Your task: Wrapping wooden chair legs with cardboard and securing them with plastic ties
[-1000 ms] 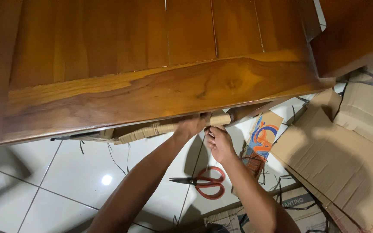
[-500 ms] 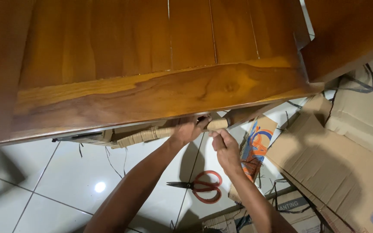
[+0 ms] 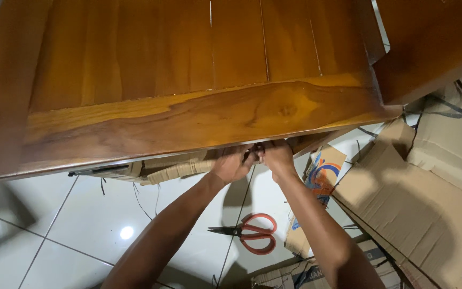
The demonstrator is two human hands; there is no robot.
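Cardboard-wrapped bar (image 3: 175, 167), lying roughly level just beneath the front edge of the varnished wooden furniture panel (image 3: 188, 115); its right end is hidden behind the hands. Left hand (image 3: 232, 163), fingers curled closed around the wrapped bar near that right end. Right hand (image 3: 277, 156), touching the left hand and also closed, its fingertips tucked under the panel's edge at the bar's end; what exactly it pinches cannot be told. Both forearms rise from the bottom of the view and meet at the bar. Red-handled scissors (image 3: 249, 235), lying shut on the white tiled floor (image 3: 70, 214), below the hands and between the two forearms, well apart from the bar. Printed cardboard piece (image 3: 322, 171), with blue and orange marks, just right of the right forearm. Flattened brown cardboard sheets (image 3: 418, 203), spread over the floor at right, crossed by loose black strapping (image 3: 455, 101). A second wooden piece (image 3: 434, 43) fills the upper right corner.
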